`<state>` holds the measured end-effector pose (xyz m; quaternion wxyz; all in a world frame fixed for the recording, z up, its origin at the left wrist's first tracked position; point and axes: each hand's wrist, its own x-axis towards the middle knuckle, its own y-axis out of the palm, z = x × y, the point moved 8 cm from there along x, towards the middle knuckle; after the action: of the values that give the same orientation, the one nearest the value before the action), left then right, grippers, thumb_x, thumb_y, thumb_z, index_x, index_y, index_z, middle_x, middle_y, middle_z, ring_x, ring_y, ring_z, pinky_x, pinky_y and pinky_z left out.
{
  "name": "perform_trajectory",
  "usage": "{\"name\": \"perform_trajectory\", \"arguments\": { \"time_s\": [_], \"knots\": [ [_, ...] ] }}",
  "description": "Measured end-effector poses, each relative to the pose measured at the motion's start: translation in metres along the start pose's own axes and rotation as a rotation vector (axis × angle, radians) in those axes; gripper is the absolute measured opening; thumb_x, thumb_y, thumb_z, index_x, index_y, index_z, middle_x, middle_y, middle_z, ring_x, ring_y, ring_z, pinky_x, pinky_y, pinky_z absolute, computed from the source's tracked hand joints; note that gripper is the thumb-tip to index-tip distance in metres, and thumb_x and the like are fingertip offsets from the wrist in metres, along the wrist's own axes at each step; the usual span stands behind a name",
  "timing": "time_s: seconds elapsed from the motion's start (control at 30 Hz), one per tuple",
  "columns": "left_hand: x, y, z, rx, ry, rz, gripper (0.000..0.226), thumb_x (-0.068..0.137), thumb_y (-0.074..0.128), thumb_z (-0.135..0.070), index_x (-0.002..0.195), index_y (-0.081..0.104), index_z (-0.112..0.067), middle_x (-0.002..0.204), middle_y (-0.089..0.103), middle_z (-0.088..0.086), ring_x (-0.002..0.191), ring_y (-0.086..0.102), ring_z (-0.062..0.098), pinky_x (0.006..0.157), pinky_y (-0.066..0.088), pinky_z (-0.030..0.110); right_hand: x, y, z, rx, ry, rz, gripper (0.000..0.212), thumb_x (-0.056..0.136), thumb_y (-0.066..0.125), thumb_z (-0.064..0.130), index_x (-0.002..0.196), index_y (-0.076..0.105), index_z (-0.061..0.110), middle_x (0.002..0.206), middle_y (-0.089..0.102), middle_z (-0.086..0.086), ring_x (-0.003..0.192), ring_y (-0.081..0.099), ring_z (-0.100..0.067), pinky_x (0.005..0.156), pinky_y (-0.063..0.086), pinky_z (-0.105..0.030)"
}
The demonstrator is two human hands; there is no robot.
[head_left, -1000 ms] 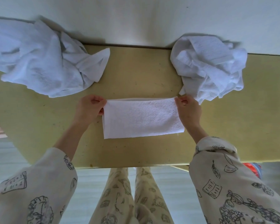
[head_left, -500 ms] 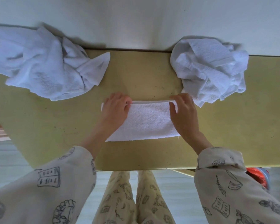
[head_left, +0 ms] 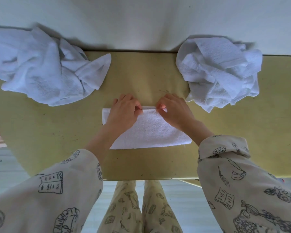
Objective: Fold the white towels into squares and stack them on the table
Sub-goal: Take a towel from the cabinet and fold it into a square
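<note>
Head view: my left hand (head_left: 124,110) & right hand (head_left: 173,110) are both pinching far edge of half-folded towel (head_left: 151,132); no stack yet, two crumpled piles (head_left: 45,73) (head_left: 220,71) are waiting on table (head_left: 40,132).

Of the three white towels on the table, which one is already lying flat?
The middle towel, under both hands; the left pile and the right pile lie crumpled.

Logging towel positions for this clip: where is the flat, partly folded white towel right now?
In the head view, the flat white terry towel lies centre on the yellow table, between two crumpled white towel heaps, left and right; both hands pinch its far edge.
</note>
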<state>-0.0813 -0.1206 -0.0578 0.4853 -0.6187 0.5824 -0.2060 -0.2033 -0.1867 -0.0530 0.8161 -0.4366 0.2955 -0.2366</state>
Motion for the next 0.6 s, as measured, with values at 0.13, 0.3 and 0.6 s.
{"name": "perform_trajectory", "arguments": {
  "time_s": [0.13,0.3,0.6],
  "knots": [
    [0.003,-0.0021,0.0005,-0.024,-0.009,0.005,0.011,0.093,0.051,-0.021,0.093,0.061,-0.016,0.101,0.06,-0.003,0.099,0.047,0.016,0.086,0.025,0.026,0.0037,0.0032,-0.0027,-0.023,0.025,0.052,0.017,0.093,0.049,0.021,0.101,0.062,0.013,0.109,0.058,-0.002,0.11,0.047,-0.02,0.09,0.038,-0.033],
    [0.0046,-0.0002,0.0016,-0.008,-0.011,0.006,0.011,0.094,0.049,-0.019,0.094,0.06,-0.016,0.102,0.06,-0.004,0.099,0.047,0.015,0.084,0.023,0.026,0.0065,0.0069,-0.0032,-0.049,0.051,0.084,0.02,0.095,0.041,0.019,0.104,0.057,0.011,0.109,0.057,-0.003,0.105,0.047,-0.022,0.088,0.039,-0.033],
    [0.0069,0.0009,-0.0017,0.04,0.058,-0.038,0.009,0.093,0.045,-0.009,0.093,0.054,-0.013,0.095,0.059,-0.001,0.088,0.05,0.017,0.078,0.027,0.027,0.0096,0.0038,0.0027,-0.134,0.014,0.066,0.017,0.095,0.037,0.016,0.102,0.051,0.009,0.102,0.056,-0.006,0.092,0.047,-0.023,0.072,0.035,-0.031]
  ]
}}
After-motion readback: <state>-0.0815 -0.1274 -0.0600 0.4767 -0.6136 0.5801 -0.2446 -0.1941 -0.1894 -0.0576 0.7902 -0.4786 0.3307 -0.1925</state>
